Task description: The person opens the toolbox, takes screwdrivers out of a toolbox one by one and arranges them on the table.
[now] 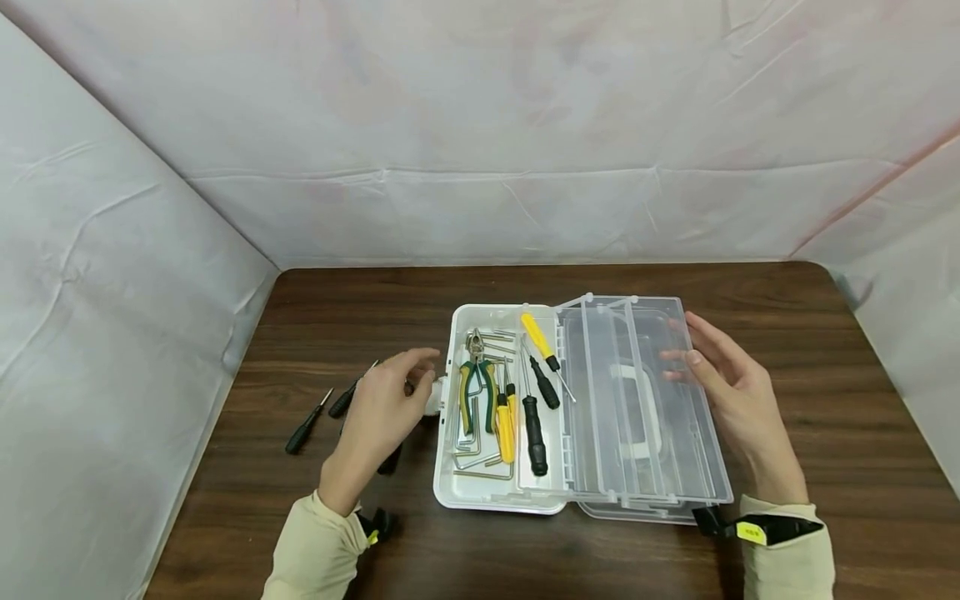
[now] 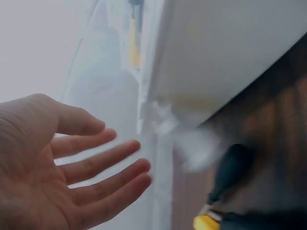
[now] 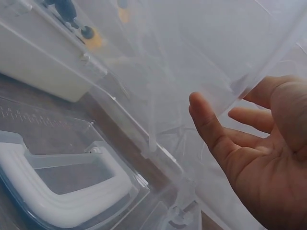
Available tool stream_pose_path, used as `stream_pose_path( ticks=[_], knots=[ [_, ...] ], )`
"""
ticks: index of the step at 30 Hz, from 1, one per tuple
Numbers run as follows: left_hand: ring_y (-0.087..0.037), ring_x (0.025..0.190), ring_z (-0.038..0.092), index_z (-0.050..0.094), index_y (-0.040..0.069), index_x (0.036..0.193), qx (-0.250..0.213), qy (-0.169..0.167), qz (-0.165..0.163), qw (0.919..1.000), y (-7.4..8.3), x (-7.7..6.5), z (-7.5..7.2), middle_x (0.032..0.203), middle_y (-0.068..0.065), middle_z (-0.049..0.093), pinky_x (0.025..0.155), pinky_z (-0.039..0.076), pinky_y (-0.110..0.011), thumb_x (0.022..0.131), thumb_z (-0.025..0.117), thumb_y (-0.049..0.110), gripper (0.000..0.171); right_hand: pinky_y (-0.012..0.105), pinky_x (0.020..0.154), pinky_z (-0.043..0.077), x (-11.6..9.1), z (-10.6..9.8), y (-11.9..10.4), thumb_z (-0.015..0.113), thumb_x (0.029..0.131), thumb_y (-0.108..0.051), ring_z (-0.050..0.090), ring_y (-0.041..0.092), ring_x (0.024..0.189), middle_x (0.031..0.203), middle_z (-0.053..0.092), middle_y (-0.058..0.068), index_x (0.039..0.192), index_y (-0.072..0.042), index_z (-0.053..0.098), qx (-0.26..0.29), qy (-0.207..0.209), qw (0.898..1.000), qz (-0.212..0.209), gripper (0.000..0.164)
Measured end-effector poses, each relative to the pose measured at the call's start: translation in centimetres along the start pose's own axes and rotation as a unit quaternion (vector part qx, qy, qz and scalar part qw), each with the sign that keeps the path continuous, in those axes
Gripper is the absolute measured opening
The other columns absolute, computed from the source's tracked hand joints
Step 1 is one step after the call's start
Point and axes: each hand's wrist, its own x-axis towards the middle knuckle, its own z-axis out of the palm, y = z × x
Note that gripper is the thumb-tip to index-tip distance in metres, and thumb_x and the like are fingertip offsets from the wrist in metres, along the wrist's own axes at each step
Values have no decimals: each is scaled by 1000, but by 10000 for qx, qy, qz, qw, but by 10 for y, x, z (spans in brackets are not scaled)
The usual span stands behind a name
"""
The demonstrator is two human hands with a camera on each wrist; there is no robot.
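All digits of the left grip (image 1: 381,408) curve loosely apart, the white toolbox (image 1: 468,493) just to its right; the right grip (image 1: 738,396) pinches the clear tray (image 1: 609,342) at its left.

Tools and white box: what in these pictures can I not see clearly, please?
- Head view: the left hand hides part of a black handle beside the white box.
- Left wrist view: blur hides the exact shape of a white piece.
- Right wrist view: the top edge cuts off a dark tool.
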Motion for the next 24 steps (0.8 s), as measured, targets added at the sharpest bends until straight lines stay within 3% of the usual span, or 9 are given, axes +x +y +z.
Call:
stream_pose_path(
  ticks=[4, 8, 17, 21, 24],
  knots=[
    [-17, 84, 70, 74, 17, 126, 119, 330, 534, 9980, 7, 12, -7, 104, 0, 78, 68, 54, -37, 98, 70, 15, 28, 26, 84, 63, 1, 0, 0, 46, 104, 13, 75, 12, 111, 148, 63, 8, 157, 9, 35, 26, -32, 10000, -10, 54],
    [-20, 96, 69, 74, 19, 126, 209, 415, 1065, 9932, 17, 22, -12, 114, 1, 76, 73, 55, -38, 97, 73, 17, 29, 26, 85, 63, 1, -1, -1, 45, 104, 13, 74, 11, 111, 149, 63, 7, 157, 9, 35, -60, -54, 10000, -18, 54],
    [-19, 103, 66, 73, 19, 127, 535, 60, 1965, 9790, 38, 44, -9, 119, 2, 73, 77, 58, -37, 97, 74, 17, 30, 25, 84, 63, -1, -2, -1, 47, 105, 11, 74, 9, 110, 149, 63, 5, 158, 7, 36, -198, 31, 9997, 121, 54],
    [-20, 110, 67, 72, 20, 129, 783, -113, 2328, 9693, 46, 53, -6, 122, 1, 71, 82, 61, -38, 98, 72, 17, 31, 25, 84, 63, -1, -2, 0, 46, 105, 11, 74, 10, 110, 150, 62, 6, 158, 8, 35, -134, -13, 9999, 93, 54],
    [-20, 114, 66, 71, 20, 131, 940, -264, 2540, 9623, 53, 59, -3, 126, 1, 70, 79, 61, -36, 99, 71, 18, 32, 25, 84, 63, -1, -2, 0, 46, 105, 11, 74, 10, 111, 150, 62, 5, 158, 8, 35, -165, -31, 9998, 93, 54]
  ],
)
